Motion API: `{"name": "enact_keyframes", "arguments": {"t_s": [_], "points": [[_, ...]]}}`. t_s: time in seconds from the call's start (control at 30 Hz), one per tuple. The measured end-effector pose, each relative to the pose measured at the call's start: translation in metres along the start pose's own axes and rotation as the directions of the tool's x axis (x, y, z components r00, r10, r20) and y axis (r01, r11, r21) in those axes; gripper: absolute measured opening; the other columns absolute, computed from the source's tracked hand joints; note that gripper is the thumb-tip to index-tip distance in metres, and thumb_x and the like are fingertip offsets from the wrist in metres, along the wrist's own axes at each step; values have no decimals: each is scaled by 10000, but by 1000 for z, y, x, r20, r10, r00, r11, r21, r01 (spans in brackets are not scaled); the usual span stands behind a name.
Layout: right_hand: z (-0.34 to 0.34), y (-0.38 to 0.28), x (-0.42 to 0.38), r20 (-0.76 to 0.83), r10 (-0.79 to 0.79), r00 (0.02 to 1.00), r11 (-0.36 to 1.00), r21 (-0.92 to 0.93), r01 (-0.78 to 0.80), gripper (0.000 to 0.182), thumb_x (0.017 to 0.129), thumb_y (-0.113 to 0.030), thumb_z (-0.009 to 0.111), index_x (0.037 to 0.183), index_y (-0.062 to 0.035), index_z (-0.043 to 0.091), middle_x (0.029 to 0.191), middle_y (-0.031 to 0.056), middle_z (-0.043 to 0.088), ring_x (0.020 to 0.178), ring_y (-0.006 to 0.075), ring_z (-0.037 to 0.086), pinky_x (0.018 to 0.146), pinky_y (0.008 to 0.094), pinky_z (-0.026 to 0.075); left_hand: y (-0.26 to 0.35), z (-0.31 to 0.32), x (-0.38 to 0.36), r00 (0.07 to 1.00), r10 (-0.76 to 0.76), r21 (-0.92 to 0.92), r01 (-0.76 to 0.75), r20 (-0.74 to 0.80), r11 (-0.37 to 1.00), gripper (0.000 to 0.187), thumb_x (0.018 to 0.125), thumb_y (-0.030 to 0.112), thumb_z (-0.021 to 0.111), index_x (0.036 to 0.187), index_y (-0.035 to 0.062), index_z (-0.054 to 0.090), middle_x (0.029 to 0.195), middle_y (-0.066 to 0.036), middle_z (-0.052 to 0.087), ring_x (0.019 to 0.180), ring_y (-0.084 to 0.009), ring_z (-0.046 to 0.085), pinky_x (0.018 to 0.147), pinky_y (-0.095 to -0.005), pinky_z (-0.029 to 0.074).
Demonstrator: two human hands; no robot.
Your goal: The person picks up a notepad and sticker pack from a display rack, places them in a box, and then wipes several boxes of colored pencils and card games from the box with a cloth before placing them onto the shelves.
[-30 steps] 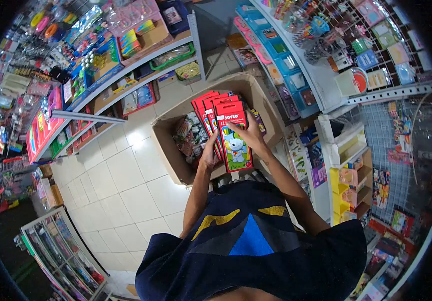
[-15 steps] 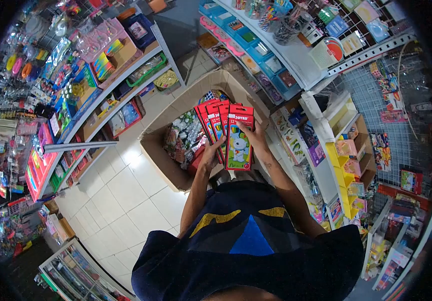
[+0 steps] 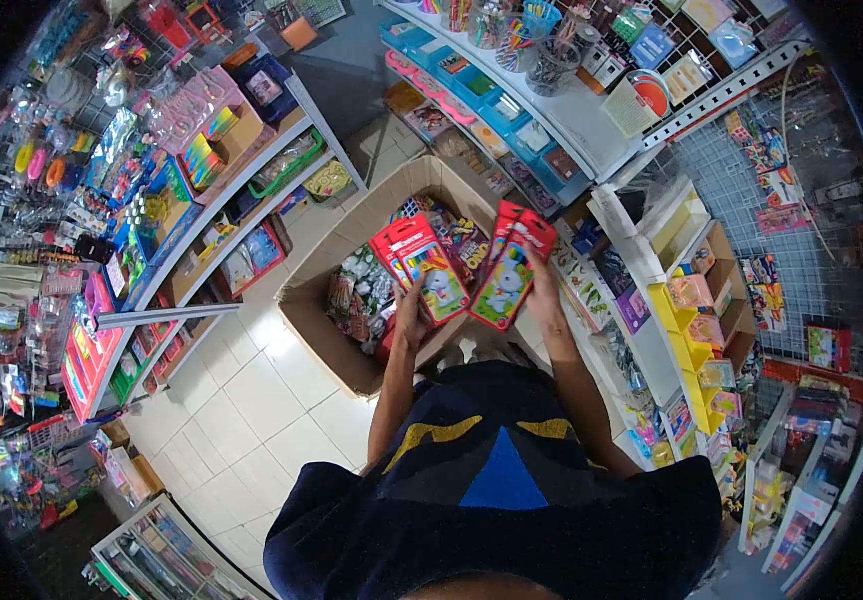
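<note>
My left hand (image 3: pixel 410 318) grips red packs with a white cartoon animal on them (image 3: pixel 435 292), fanned a little over one another. Further right, my right hand (image 3: pixel 545 288) holds more red packs of the same kind (image 3: pixel 504 290), tilted the other way. The lower corners of the two groups come close together, while their tops stand apart. Both groups are above an open cardboard box (image 3: pixel 313 345), where colourful wrapped packets (image 3: pixel 463 243) and small shiny packages (image 3: pixel 359 290) lie. My fingers are partly hidden by the packs.
Shelves of goods (image 3: pixel 213 200) curve along the left. Ahead is a shelf with blue trays (image 3: pixel 496 98) and jars of pens. On the right are yellow bins (image 3: pixel 683 350) and a wire rack (image 3: pixel 811 250). White floor tiles (image 3: pixel 251 400) show left of the box.
The single fan of packs has been split into two groups, one in each hand. The right group has moved right and tilted. The fronts facing up now show different, more colourful pictures.
</note>
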State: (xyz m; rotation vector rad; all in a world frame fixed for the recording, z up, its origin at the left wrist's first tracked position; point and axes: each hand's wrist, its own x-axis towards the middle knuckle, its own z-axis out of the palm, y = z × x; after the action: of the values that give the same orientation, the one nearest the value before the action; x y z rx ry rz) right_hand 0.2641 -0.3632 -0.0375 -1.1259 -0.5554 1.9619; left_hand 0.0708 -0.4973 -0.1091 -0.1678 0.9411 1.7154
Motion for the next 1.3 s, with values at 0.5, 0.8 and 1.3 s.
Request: {"name": "enact_keyframes", "arguments": {"t_s": [0.5,0.8,1.3], "points": [[-147,-40,-95,-289,-112,951,989,64,136,341,907,-314,612,1146,-76,561,1048,33,647,917,164,637,817,336,516,-120,-4,160,966,-90,266,155,-241,951,508,790,266,744,1191,100,480,1005,-95,644,845,-257,668,675,-419,572],[-99,-40,-71,-199,-222,955,966,-181,187,324,901,-241,628,1165,-71,548,1039,25,634,917,136,628,799,313,514,-108,-40,140,999,33,978,17,-25,206,622,840,510,598,1217,22,524,1024,-171,648,980,-286,612,854,-379,454],[48,119,92,409,494,767,494,-858,140,678,927,-534,426,1360,-14,383,1377,184,426,1301,297,380,1065,390,295,7,-12,-113,947,217,133,-190,-235,973,327,900,162,627,1175,32,507,1048,-84,630,888,-176,645,767,-339,548]]}}
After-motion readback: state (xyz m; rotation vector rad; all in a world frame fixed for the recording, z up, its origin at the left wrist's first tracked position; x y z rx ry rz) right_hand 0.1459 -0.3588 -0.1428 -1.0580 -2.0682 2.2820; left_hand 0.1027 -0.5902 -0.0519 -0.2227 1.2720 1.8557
